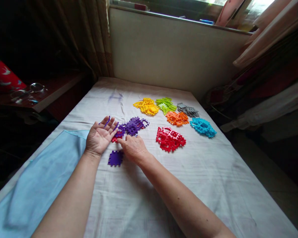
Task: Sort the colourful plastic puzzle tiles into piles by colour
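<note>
My left hand [98, 137] is palm up with its fingers spread. Thin purple interlocking tiles [107, 121] stand edge-on between those fingers. Beside it, my right hand [134, 148] is palm down at the near edge of a pile of purple interlocking tiles [132, 126]. Its thumb stretches left, apart from the other fingers, which bend down with their tips hidden. Red tiles [116, 138] show under the purple ones, close to the thumb tip. A solid purple square tile [115, 158] lies flat by itself, nearer to me, below both hands.
Separate piles of yellow [147, 106], lime green [166, 105], grey [187, 109], orange [177, 118], blue [203, 127] and red tiles [171, 139] lie beyond and right. Light blue cloth [49, 175] covers the left side of the sheeted surface [188, 185]. Eyeglasses [29, 92] rest on a side table.
</note>
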